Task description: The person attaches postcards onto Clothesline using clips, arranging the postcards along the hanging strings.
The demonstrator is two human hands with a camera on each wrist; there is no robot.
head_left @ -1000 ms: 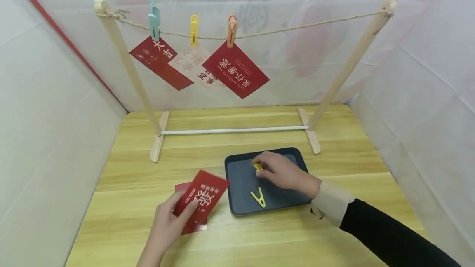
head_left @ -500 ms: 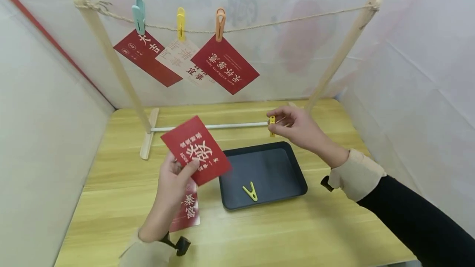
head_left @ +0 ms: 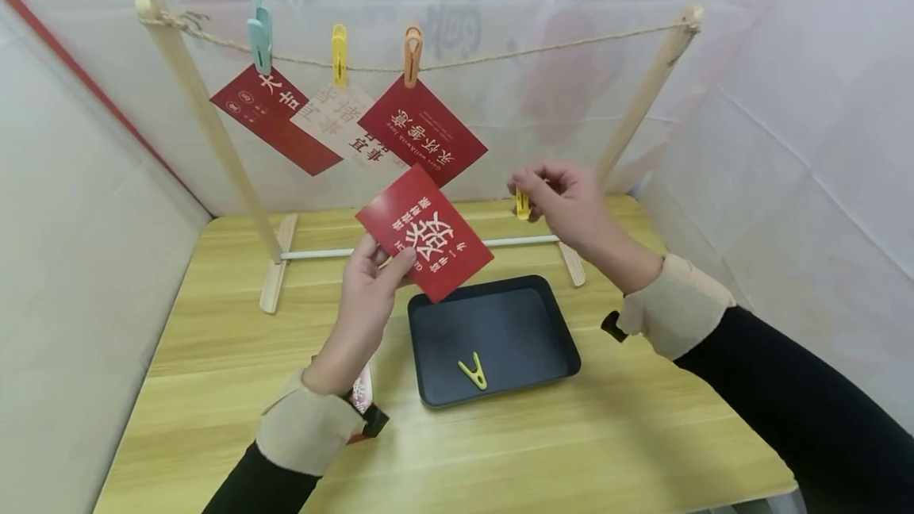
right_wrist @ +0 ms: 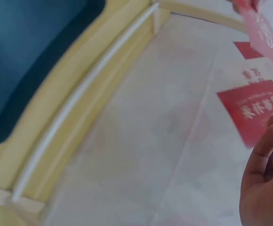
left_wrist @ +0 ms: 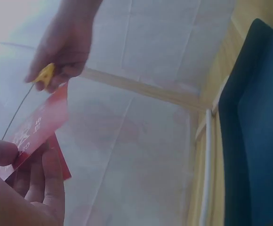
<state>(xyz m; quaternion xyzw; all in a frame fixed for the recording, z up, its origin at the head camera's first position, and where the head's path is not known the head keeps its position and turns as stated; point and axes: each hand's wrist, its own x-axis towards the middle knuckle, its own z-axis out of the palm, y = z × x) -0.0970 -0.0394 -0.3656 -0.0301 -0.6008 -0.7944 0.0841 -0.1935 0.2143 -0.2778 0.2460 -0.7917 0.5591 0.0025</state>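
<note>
The red card (head_left: 427, 230) is held above the wooden tabletop (head_left: 500, 450), pinched in the left hand (head_left: 366, 288), thumb on its face. Near it, the right hand (head_left: 577, 209) pinches a yellow clothespin (head_left: 523, 205). Below, a dark tray (head_left: 524, 339) holds a yellow-green clothespin (head_left: 478, 377); behind, three clipped cards (head_left: 423, 127) hang from twine (head_left: 557, 46).

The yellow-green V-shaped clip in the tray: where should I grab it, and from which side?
I'd pinch the yellow-green V-shaped clip across its two spread arms, coming from above, thumb and finger on their outer sides. It lies in the dark rectangular tray with its V facing up to view, so both arms look easy to reach.
</note>
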